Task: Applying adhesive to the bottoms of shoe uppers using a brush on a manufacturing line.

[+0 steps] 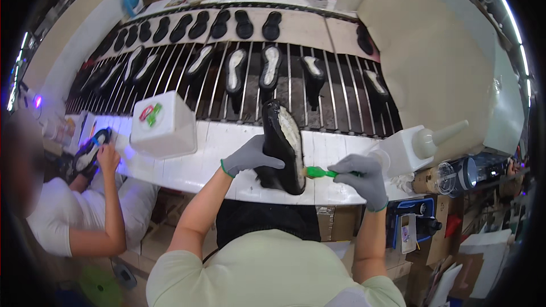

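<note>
Over the surface's [327, 149] near edge, the left hand [252, 156] is clasping a black shoe [280, 153]—the right hand [364, 178], pinching a green-handled brush [319, 172], likely coating its underside, next needing even strokes.

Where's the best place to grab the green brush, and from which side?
Probably its green handle, from the right. The brush lies roughly sideways, its bristle end at the black shoe and its slim handle pointing away to the right. The right hand grips it there, clear of the bristles.
</note>
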`<state>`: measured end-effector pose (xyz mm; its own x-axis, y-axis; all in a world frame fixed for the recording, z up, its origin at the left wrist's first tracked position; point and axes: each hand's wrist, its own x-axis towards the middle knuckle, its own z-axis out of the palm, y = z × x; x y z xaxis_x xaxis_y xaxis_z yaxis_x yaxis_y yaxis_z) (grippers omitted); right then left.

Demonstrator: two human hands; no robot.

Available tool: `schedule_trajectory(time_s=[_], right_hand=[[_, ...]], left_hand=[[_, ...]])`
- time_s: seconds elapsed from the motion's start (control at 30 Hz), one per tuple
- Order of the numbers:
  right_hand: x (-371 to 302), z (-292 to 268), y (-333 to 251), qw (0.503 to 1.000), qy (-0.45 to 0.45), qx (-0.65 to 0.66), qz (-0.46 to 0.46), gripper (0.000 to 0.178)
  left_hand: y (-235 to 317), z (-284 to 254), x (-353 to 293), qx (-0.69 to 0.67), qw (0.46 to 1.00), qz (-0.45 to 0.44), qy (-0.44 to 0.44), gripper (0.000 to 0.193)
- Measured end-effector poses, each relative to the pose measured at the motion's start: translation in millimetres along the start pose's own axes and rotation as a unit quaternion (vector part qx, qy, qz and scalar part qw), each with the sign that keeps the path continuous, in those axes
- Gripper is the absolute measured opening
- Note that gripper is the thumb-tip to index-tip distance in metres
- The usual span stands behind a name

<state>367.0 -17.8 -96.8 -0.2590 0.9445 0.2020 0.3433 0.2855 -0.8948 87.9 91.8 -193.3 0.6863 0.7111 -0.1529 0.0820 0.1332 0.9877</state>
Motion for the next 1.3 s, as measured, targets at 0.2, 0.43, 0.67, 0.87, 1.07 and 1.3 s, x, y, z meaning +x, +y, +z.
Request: schedule_trajectory(time_s=[0.2,0.43,0.67,0.87,1.07,1.3], right_hand=[[-65.2,2.5,39.0,0.953,0.174,0.141,0.203,0.018],[-83.7,15.4,65.5,0.913,0.23,0.238,0.24,0.016],[-56.2,26.8,68.7,0.905,0.225,0.273,0.235,0.012],[-62.1,24.2,77.9,0.889,0.232,0.333,0.212,0.011],[-92.7,11.8,93.9,0.836,0.364,0.378,0.163,0.014],[-131.1,-16.0,112.6,0.759,0.451,0.462,0.082,0.014]], left_hand=[[-5.9,3.2,7.3,0.351,0.933,-0.081,0.029,0.088],[8.6,30.0,-41.7,0.519,0.85,-0.088,-0.019,0.128],[-6.8,54.0,-55.4,0.694,0.717,-0.057,-0.025,0.135],[2.0,51.5,-48.9,0.527,0.846,-0.077,-0.005,0.134],[22.1,46.0,-17.9,0.031,0.992,-0.113,-0.045,0.1],[45.7,83.6,36.1,-0.355,0.902,-0.21,-0.13,0.077]])
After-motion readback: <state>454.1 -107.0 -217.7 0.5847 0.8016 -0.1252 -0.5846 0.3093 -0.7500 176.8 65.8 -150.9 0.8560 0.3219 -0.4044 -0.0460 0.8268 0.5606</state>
